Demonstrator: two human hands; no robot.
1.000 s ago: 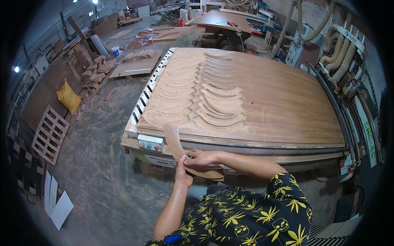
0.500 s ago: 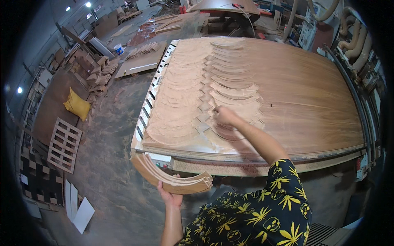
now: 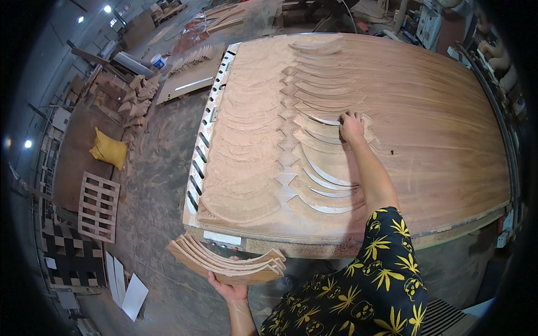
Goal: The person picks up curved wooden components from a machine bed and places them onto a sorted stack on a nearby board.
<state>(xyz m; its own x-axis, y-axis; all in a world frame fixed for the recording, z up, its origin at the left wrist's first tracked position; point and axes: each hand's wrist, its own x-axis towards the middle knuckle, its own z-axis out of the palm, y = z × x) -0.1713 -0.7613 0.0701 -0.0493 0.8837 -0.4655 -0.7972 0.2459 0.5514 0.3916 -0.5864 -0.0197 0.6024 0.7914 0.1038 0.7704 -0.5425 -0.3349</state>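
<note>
Curved pieces (image 3: 221, 265): stacked, held beside near edge of wood panel (image 3: 434, 120)
Left hand (image 3: 231, 290): clasped around these from below
Right hand (image 3: 352, 127): bent-fingered over a cut arc (image 3: 324, 120); cannot tell whether gripping
Yellow sack (image 3: 109, 149): on left

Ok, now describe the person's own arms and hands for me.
The left hand and right hand are bare: no gloves, watch or bracelet shows. The right sleeve is short and black, printed with yellow leaves and skulls like the rest of the shirt. The left sleeve can't be made out.
</note>
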